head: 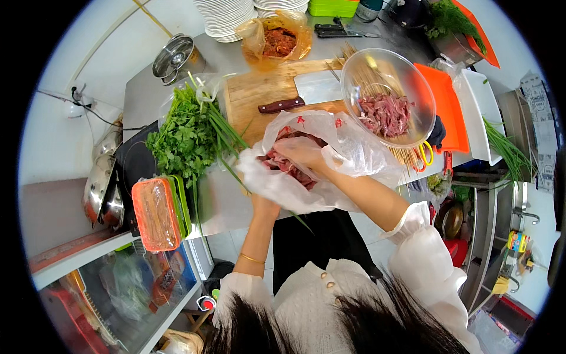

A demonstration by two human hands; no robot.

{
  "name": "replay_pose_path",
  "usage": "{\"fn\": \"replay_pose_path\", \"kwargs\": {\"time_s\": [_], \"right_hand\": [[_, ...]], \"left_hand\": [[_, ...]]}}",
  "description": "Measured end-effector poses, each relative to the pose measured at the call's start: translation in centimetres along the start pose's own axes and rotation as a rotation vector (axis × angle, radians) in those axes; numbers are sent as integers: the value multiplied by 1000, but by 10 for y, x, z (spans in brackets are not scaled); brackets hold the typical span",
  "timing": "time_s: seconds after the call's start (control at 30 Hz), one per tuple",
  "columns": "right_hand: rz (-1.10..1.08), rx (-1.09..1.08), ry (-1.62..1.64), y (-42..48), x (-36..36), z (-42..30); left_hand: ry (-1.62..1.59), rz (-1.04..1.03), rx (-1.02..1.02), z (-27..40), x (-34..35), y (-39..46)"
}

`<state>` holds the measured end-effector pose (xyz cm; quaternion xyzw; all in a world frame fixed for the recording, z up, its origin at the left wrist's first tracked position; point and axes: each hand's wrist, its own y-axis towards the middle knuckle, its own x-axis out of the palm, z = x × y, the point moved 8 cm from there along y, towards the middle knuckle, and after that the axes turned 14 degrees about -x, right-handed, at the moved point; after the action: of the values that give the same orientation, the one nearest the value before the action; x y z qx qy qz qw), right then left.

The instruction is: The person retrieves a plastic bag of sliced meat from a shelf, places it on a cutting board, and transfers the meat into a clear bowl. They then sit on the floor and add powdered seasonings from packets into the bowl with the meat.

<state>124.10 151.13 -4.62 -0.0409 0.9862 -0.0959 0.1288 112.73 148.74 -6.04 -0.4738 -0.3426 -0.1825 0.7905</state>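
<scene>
A white plastic bag (353, 150) of sliced raw meat (287, 167) lies open at the near edge of the cutting board. My right hand (300, 152) reaches into the bag among the slices; its fingers are partly hidden. Under the bag's near left side is my left hand (265, 204), mostly covered by plastic. Right of the bag, a clear plastic bowl (431, 99) holds more sliced meat (387, 115). A cleaver (316, 88) with a dark red handle rests on the wooden cutting board (243, 90).
Cilantro (183, 132) and green onions (221, 126) lie at left, near an orange container (154, 214). Behind stand a bag of marinated meat (279, 42), a steel pot (177, 57) and stacked plates (225, 17). Knives (331, 31) lie behind the board; an orange tray (446, 108) is right.
</scene>
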Motion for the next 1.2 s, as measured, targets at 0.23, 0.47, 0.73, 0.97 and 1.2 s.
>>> {"fn": "replay_pose_path", "kwargs": {"time_s": [0.23,0.47,0.73,0.97,1.2], "right_hand": [[99,-245,-192,-9,-7,21],[183,19,-404,-31,-14,26],[215,-56,-372,-21,3,29],[94,-115,-375,-27,-2,-2],[-99,-59,-345,-32,-26,-21]], "left_hand": [[968,273,254,10,13,6],[861,169,387,9,-34,31],[432,244,684,24,32,-42],[367,240,624,13,15,-69],[325,221,446,14,-12,-71]]}}
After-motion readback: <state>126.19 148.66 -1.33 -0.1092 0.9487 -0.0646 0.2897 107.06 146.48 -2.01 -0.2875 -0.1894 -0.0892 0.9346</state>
